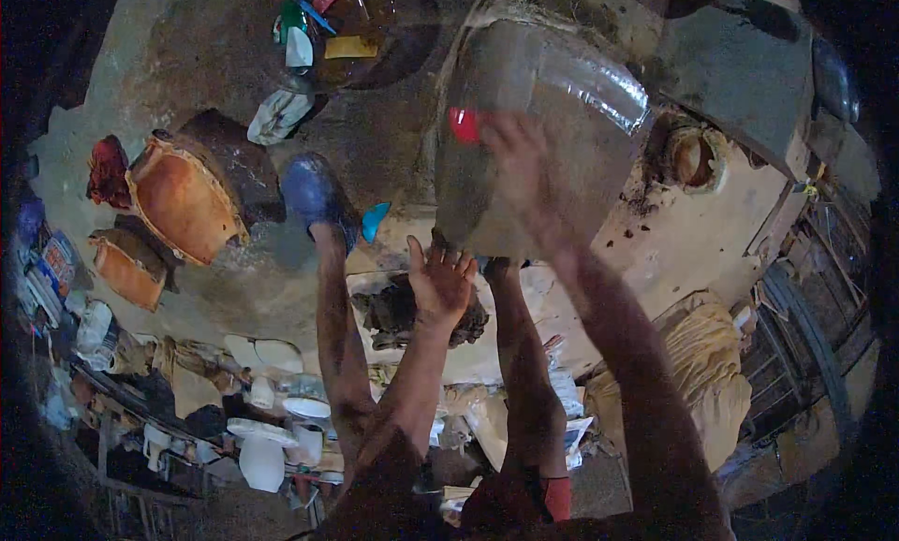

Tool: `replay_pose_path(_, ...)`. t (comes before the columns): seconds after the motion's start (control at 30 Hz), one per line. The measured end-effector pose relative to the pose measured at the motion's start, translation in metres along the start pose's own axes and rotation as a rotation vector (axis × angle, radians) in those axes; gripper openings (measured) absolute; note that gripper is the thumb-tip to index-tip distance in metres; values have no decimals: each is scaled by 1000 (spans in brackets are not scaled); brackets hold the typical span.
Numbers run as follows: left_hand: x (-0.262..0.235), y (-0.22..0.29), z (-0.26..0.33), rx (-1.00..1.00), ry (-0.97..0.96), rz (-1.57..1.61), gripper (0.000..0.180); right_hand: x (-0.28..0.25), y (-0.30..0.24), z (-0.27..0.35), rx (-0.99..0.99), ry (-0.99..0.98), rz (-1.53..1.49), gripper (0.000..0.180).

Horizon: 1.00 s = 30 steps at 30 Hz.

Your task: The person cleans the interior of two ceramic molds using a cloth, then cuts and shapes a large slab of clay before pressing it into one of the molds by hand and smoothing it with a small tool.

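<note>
My left hand [442,286] is held palm up with its fingers apart and nothing in it. It hovers at the near edge of a broad grey-brown slab [562,176], above a dark crumbly lump [389,316]. Farther out, my right hand [518,157] reaches over the slab, its fingers smeared by motion. A small bright red piece [463,124] shows right beside those fingertips; whether they grip it is unclear. A clear shiny plastic strip [599,87] lies across the slab's far right part. To the left of the slab, a small blue piece [375,221] rests near my foot.
A dark round basin [412,36] at the far side holds colored pieces. Orange-brown curved moulds [187,199] lie at left, beside a red cloth [109,171]. On the right are a round pot-like opening [695,157] and tan draped cloth [707,382]. White ceramic-looking pieces [262,452] stand near lower left.
</note>
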<state>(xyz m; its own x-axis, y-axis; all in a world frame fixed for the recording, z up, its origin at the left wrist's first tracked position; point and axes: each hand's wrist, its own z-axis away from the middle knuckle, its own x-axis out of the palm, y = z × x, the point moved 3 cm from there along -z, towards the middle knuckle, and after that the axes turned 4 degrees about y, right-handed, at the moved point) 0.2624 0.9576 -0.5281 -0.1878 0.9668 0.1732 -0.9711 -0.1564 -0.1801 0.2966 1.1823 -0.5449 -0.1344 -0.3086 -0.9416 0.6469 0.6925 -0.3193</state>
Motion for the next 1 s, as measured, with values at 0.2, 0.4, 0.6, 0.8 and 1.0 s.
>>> replay_pose_path(0.2, -28, 6, -8, -118, -170, 16, 85, 12, -84, 148, 38, -214, -196, 37)
replay_pose_path(0.4, -51, 3, -17, -53, -159, 58, 89, -11, -32, 77, 16, -113, -30, 31)
replay_pose_path(0.6, -15, -60, -19, -119, -135, 42, 95, -34, 142, -76, 124, 186, -59, 29)
replay_pose_path(0.8, -25, -43, -15, -148, -169, 101, 96, -2, -17, 117, -57, -60, 41, 34)
replay_pose_path(1.0, -24, -52, -15, -109, -31, 82, 96, -6, -32, 173, 10, -235, -177, 27)
